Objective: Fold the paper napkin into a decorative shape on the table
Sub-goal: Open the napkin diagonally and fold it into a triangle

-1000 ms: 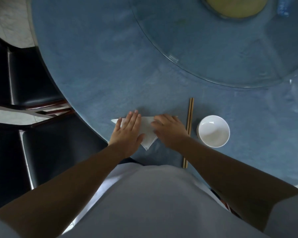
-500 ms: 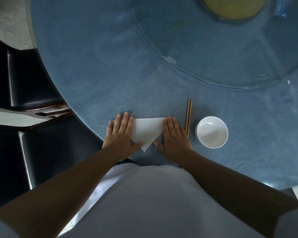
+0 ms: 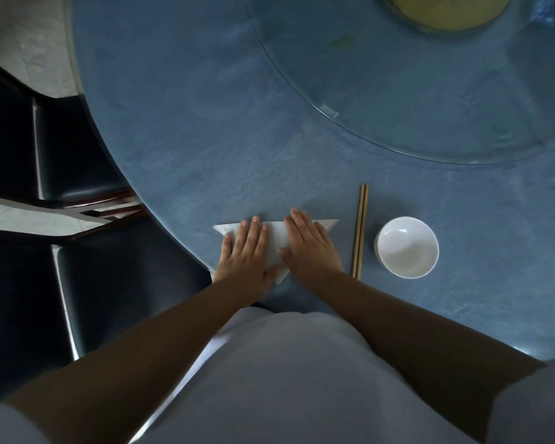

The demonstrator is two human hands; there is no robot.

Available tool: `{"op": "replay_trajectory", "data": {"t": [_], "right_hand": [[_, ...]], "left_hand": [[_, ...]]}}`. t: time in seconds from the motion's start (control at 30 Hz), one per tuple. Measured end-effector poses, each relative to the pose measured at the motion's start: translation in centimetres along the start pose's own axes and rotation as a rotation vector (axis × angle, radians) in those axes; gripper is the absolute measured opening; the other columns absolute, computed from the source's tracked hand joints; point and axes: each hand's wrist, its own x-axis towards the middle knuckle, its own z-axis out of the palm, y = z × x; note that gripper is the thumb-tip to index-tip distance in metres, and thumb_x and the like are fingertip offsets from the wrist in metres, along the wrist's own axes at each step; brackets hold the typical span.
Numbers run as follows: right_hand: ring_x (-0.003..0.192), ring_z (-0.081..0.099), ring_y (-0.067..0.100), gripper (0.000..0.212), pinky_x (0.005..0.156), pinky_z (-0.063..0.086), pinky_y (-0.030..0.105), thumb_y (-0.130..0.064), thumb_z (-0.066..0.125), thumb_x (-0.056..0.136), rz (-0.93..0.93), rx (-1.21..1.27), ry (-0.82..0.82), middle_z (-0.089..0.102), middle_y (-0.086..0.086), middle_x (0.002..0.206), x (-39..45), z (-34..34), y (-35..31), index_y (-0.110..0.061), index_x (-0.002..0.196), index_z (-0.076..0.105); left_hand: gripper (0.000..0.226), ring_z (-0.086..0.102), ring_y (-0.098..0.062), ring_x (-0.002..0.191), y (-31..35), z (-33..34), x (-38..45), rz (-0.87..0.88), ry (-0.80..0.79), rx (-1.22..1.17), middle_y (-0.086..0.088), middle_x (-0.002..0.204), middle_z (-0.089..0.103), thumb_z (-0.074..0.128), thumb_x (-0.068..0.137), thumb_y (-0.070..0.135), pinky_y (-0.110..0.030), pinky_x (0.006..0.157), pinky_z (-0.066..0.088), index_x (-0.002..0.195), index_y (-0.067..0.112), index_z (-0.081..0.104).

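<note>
White paper napkin (image 3: pixel 276 241) already a flat triangle; left hand (image 3: pixel 245 254) & right hand (image 3: pixel 311 248) press open-palmed, gripping nothing. Decorative folds left, I'd say.

Much of the napkin (image 3: pixel 274 240) is hidden beneath both flat hands, and the yellow dish (image 3: pixel 442 11) is cut off by the top edge.

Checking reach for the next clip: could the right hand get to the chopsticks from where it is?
Probably yes. The right hand lies flat on the napkin, the chopsticks just beside it, nothing between them.
</note>
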Motion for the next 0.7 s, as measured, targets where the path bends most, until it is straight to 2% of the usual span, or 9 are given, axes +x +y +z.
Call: {"op": "replay_trajectory", "data": {"t": [0.13,0.3,0.4,0.5,0.57,0.63,0.7], "right_hand": [[0.147,0.0,0.022,0.089,0.117,0.002,0.04,-0.056,0.046,0.088,-0.032,-0.122,-0.069,0.005,0.011,0.16,-0.6,1.0,0.7,-0.006,0.15,0.008],[0.147,0.0,0.026,0.111,0.117,0.004,0.045,-0.078,0.04,0.073,0.031,-0.164,-0.073,0.004,0.014,0.16,-0.8,0.5,1.7,-0.006,0.15,0.005],[0.147,-0.002,0.025,0.114,0.116,0.005,0.048,-0.083,0.034,0.069,0.058,-0.198,-0.095,0.001,0.013,0.16,-1.0,0.2,2.2,-0.009,0.15,0.003],[0.146,0.004,0.023,0.103,0.115,0.011,0.048,-0.08,0.033,0.073,0.061,-0.2,-0.063,0.005,0.009,0.16,-0.8,-0.5,2.7,-0.014,0.149,0.011],[0.143,0.019,0.025,0.086,0.111,0.02,0.047,-0.068,0.044,0.078,0.083,-0.158,0.012,0.019,0.008,0.158,-0.5,-1.3,3.2,-0.016,0.144,0.027],[0.131,0.037,0.029,0.063,0.103,0.03,0.045,-0.052,0.055,0.082,0.105,-0.12,0.086,0.039,0.006,0.146,-0.1,-2.3,3.7,-0.017,0.133,0.045],[0.118,0.047,0.03,0.042,0.095,0.036,0.042,-0.042,0.056,0.084,0.137,-0.099,0.109,0.053,0.005,0.129,0.4,-3.0,4.3,-0.017,0.119,0.056]], "left_hand": [[0.099,-0.005,-0.026,0.149,-0.4,-0.1,-0.3,0.004,-0.002,0.024,-0.009,0.163,0.001,0.023,0.082,0.079,-0.051,0.118,0.002,0.153,0.011,0.008],[0.118,0.001,-0.034,0.148,-1.3,-0.4,-0.9,-0.034,-0.021,0.045,-0.012,0.162,0.008,0.029,0.065,0.092,-0.063,0.112,0.011,0.151,0.011,0.016],[0.123,0.005,-0.035,0.148,-1.9,-0.6,-1.4,-0.075,-0.02,0.047,-0.013,0.162,0.009,0.034,0.061,0.093,-0.066,0.11,0.014,0.151,0.009,0.018],[0.115,0.003,-0.031,0.148,-2.6,-0.9,-1.6,-0.122,0.028,-0.021,-0.009,0.162,0.008,0.04,0.067,0.086,-0.063,0.112,0.01,0.151,0.013,0.01],[0.1,0.013,-0.03,0.145,-3.1,-1.6,-1.3,-0.186,0.094,-0.101,-0.008,0.159,0.018,0.042,0.075,0.074,-0.06,0.113,0.014,0.151,0.018,0.008],[0.084,0.028,-0.031,0.136,-3.7,-2.6,-0.6,-0.279,0.183,-0.183,-0.008,0.151,0.033,0.047,0.083,0.06,-0.056,0.108,0.022,0.149,0.019,0.017],[0.066,0.035,-0.031,0.129,-4.2,-3.5,0.2,-0.359,0.214,-0.214,-0.008,0.142,0.042,0.048,0.089,0.049,-0.054,0.103,0.026,0.144,0.019,0.03]]}}
